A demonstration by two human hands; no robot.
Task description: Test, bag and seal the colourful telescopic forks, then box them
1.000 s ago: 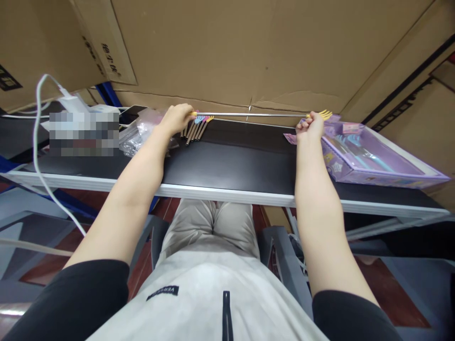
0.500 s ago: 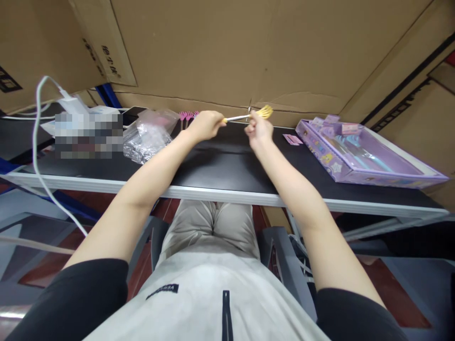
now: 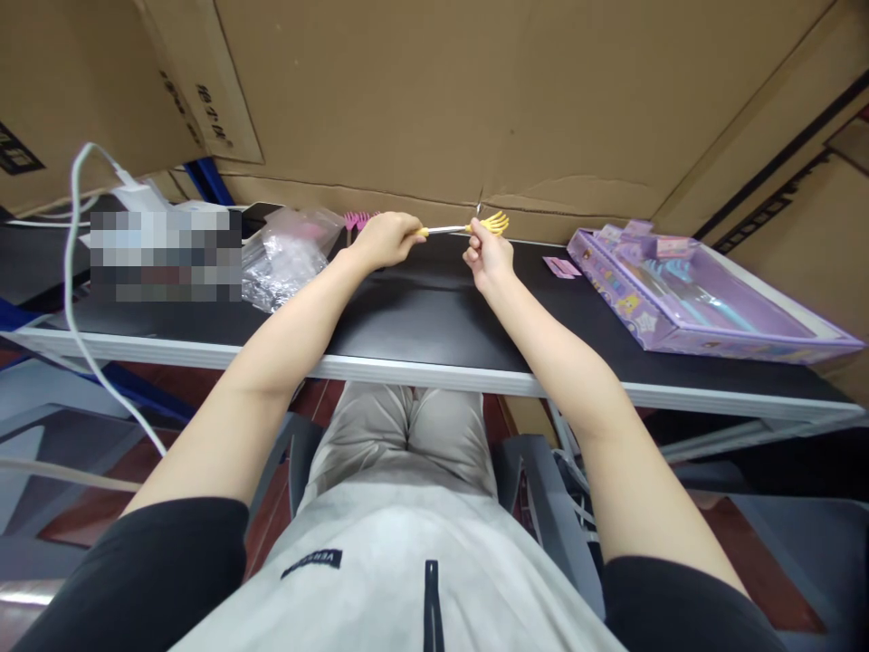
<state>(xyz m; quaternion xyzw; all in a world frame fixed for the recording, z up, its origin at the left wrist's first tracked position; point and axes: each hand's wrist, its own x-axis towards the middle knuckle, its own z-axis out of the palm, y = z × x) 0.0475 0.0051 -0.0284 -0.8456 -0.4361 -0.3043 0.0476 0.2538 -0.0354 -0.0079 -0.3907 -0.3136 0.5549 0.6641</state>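
Note:
A back scratcher (image 3: 446, 230) with a silver rod and yellow ends is held level above the black table top (image 3: 434, 317). My left hand (image 3: 388, 241) is closed around its yellow handle end, mostly covering it. At the other end, my right hand (image 3: 491, 257) pinches the rod just below the yellow claw head (image 3: 497, 223), whose prongs point right. Behind my left hand lie pink claw heads (image 3: 358, 220), partly hidden by it.
A purple display box (image 3: 648, 317) holding light blue back scratchers (image 3: 706, 294) stands on the right, with small pink cards (image 3: 561, 267) beside it. To the left are crumpled clear plastic bags (image 3: 289, 258) and a white cable (image 3: 68, 244). Cardboard (image 3: 434, 100) walls the table's back.
My right hand and the claw head have shifted slightly left and down. Both hands keep hold of the back scratcher, and the claw prongs have turned a little.

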